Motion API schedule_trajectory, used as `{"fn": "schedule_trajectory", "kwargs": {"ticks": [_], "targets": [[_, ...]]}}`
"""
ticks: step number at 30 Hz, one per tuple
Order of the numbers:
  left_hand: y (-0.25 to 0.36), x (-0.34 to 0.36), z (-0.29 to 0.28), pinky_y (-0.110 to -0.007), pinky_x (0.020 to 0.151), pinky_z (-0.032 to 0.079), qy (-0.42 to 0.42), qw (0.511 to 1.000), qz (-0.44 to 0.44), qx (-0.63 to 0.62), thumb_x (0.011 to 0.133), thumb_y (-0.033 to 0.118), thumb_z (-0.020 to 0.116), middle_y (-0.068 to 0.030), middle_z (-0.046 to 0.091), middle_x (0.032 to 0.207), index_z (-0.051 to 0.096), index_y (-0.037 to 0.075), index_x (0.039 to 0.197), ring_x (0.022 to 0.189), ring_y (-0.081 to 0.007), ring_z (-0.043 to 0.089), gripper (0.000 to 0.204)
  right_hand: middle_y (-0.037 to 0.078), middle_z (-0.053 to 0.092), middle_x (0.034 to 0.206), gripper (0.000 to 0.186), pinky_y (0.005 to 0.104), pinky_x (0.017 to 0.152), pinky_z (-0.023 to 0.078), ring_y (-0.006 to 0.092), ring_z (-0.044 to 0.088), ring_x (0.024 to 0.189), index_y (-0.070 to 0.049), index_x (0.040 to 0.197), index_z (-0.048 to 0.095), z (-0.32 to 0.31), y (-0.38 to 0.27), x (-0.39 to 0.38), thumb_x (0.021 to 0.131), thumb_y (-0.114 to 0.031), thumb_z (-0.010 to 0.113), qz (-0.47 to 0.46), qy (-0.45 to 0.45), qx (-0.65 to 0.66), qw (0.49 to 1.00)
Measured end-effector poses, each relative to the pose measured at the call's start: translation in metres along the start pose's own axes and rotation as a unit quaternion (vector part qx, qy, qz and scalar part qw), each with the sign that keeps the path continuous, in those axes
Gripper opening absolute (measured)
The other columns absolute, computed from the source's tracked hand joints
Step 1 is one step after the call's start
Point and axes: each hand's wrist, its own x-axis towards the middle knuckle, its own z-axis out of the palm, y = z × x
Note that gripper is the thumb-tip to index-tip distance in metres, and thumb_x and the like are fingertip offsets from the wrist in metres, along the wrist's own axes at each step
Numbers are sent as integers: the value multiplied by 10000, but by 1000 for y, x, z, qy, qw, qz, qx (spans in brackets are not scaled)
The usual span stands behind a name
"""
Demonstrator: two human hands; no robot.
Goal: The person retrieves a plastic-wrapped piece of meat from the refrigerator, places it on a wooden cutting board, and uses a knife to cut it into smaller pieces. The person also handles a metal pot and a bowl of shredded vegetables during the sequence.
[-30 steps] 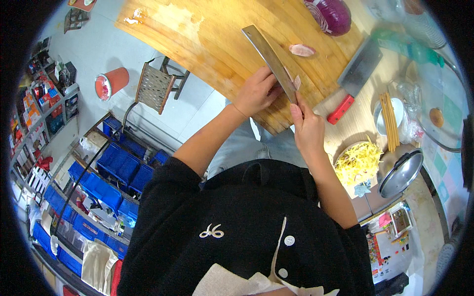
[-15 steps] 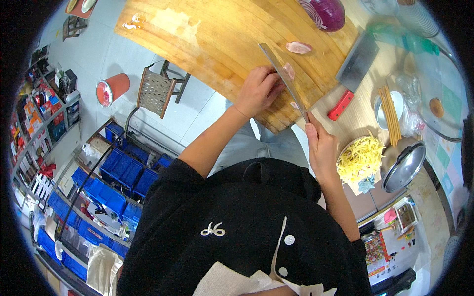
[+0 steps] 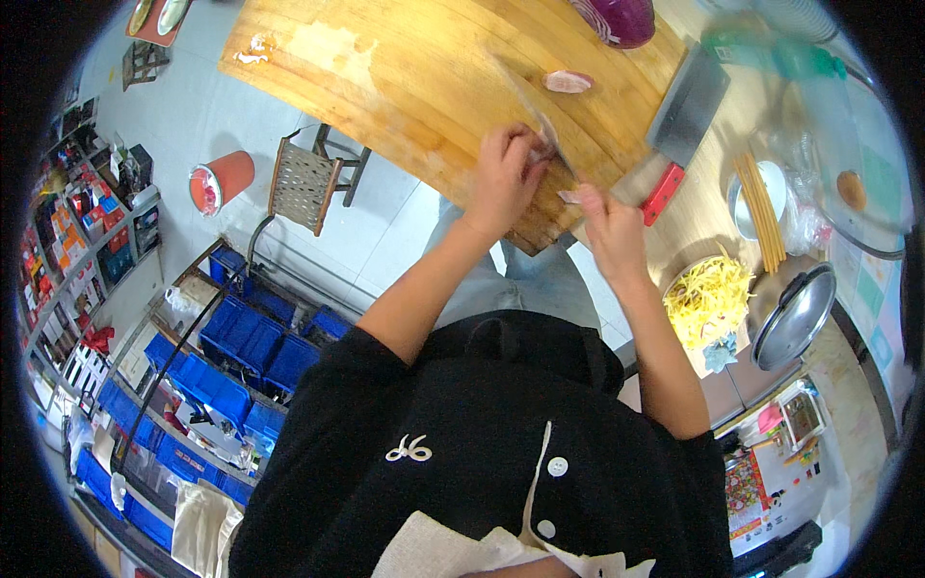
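On the wooden cutting board (image 3: 385, 87), my left hand (image 3: 503, 178) is closed, its bent fingertips on a pale piece of meat (image 3: 545, 147) beside the blade. My right hand (image 3: 614, 231) grips a kitchen knife (image 3: 525, 99); its long blade is blurred and points away to the left across the board. A small scrap of meat (image 3: 569, 197) lies by my right thumb, close to the knife's handle end. Farther off on the board rests another pink meat piece (image 3: 568, 82). The knife's handle is mostly hidden in my hand.
A cut purple onion (image 3: 626, 21) sits at the board's far edge. Right of the board lie a red-handled cleaver (image 3: 686, 111), chopsticks (image 3: 759, 217) across a white bowl (image 3: 742, 214), a bowl of yellow shreds (image 3: 708, 301) and a pot lid (image 3: 795, 316). A stool (image 3: 301, 183) stands left.
My right hand has moved forward and slightly left with the knife, whose blade has swung a little to the left. My left hand remains by the meat. The view has shifted slightly.
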Motion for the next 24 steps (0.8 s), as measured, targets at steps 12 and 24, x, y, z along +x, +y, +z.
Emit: {"fn": "schedule_trajectory", "kwargs": {"ticks": [12, 24], "targets": [[-14, 10, -2, -373, 771, 453, 8, 991, 125, 52, 608, -44, 630, -112, 560, 1009, 623, 68, 973, 899, -326, 520, 382, 237, 607, 767, 428, 348, 650, 469, 314, 622, 677, 5, 1132, 576, -23, -1, -53, 930, -342, 429, -20, 13, -121, 992], [-24, 14, -2, -393, 766, 453, -4, 993, 117, -26, 641, -13, 667, -147, 529, 997, 569, 6, 945, 896, -345, 515, 320, 214, 623, 751, 467, 430, 604, 478, 380, 616, 680, 0, 1111, 574, -14, -8, -25, 895, -401, 472, 14, -24, -159, 987]]}}
